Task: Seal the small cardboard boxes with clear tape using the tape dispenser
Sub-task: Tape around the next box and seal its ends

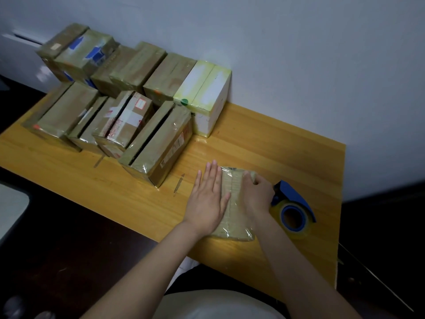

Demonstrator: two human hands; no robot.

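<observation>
The small box (233, 199) lies flat on the near right part of the wooden table (264, 134), its top glossy with clear tape that wrinkles at the near end. The left hand (208, 199) rests on its left side, palm down, with the fingers straight and together, pointing away from the person; it presses the box and grips nothing. The right hand (257, 192) sits on the box's right side with its fingers curled over the far right corner, holding that edge. Just beside the right hand, on the table, lies the blue tape dispenser (292, 199) with its roll of clear tape (293, 218) facing the camera; whether the hand touches it cannot be told. Further off, to the left, a pile of brown boxes (103, 95) fills the far left part of the table up to the wall (299, 54), some stacked on others, most shiny with tape. The closest of them (158, 146) stands near the left hand but apart from it. At the pile's right end, against the wall, stands a white box (204, 97) with yellowed tape on its top.
</observation>
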